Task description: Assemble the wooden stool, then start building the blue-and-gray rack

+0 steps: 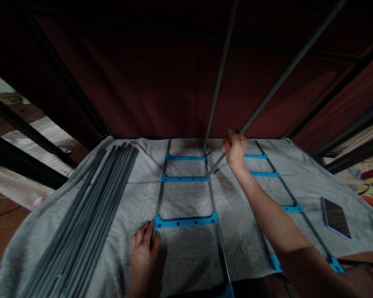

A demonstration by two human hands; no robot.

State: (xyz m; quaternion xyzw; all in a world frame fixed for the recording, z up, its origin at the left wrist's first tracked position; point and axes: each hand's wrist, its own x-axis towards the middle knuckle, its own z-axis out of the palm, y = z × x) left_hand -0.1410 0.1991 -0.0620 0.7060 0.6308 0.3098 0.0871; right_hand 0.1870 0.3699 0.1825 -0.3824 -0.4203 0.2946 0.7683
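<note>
My right hand (235, 149) is wrapped round a slanting grey rod (264, 103). That rod's lower end meets the right end of a blue connector bar (185, 179). Behind it, a second grey rod (218, 80) rises from the right end of the far blue bar (185, 157). My left hand (144, 250) is closed round the frame's left side rod, just below the left end of the nearest blue bar (186, 222); its fingers partly hide the rod. Grey side rods and blue bars form a ladder-like frame lying flat.
A bundle of loose grey rods (90, 215) lies on the grey blanket (139, 182) at left. To the right lies a second ladder-like frame (286, 188), partly hidden by my right forearm, then a phone (336, 218). A dark red cloth (161, 91) hangs behind; dark metal bars (27, 159) flank both sides.
</note>
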